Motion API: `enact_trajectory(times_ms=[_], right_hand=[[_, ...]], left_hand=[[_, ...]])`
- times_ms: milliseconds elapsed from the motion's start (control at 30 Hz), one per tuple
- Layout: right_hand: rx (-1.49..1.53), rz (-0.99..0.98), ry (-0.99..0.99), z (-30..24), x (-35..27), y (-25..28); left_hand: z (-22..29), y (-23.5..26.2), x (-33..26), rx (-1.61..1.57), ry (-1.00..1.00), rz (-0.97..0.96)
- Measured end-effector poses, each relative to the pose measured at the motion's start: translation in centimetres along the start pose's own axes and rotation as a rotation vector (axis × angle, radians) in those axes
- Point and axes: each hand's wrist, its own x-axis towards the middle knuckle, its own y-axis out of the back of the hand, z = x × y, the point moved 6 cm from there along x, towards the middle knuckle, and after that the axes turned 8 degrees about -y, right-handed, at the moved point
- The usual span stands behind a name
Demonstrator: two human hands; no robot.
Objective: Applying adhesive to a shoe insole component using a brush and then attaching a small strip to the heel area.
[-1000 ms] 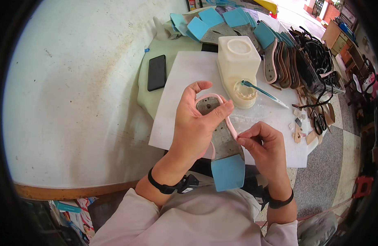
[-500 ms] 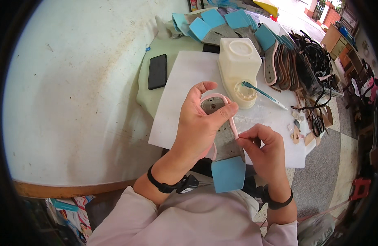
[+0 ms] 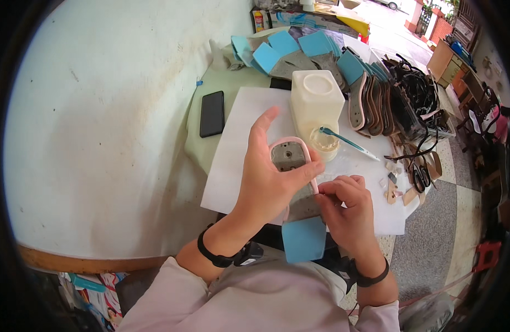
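A grey shoe insole [image 3: 303, 207] with screw holes is held over the near edge of the table. A pink strip [image 3: 291, 140] runs around its rounded end, and a blue flap [image 3: 303, 240] hangs from the end closer to me. My left hand [image 3: 266, 176] grips the insole, thumb across its right edge and index finger raised; its other fingers are mostly hidden behind. At the right edge, below the left thumb, my right hand [image 3: 349, 214] pinches the pink strip between thumb and curled fingers.
Beyond my hands stands a cream plastic container [image 3: 317, 99] with a teal-handled brush [image 3: 349, 143] at its opening. A phone [image 3: 212, 114] lies left. Stacked insoles [image 3: 371, 105], a bin of black straps [image 3: 415, 91] and scissors [image 3: 421, 176] are on the right. A wall rises left.
My view has tilted, so the table things sit lower in the picture. The left index finger has straightened upward. My right fingers have curled in more, still at the strip.
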Motion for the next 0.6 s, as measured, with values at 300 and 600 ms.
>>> enact_trajectory(times_ms=[300, 600], right_hand=[[0.147, 0.065, -0.064, 0.5, -0.4, -0.7], [0.740, -0.113, -0.442, 2.8, -0.6, -1.5]], left_hand=[[-1.3, -1.0, -2.6, -0.195, 0.130, 0.018], [-2.4, -0.1, -1.9, -0.114, 0.206, 0.028]])
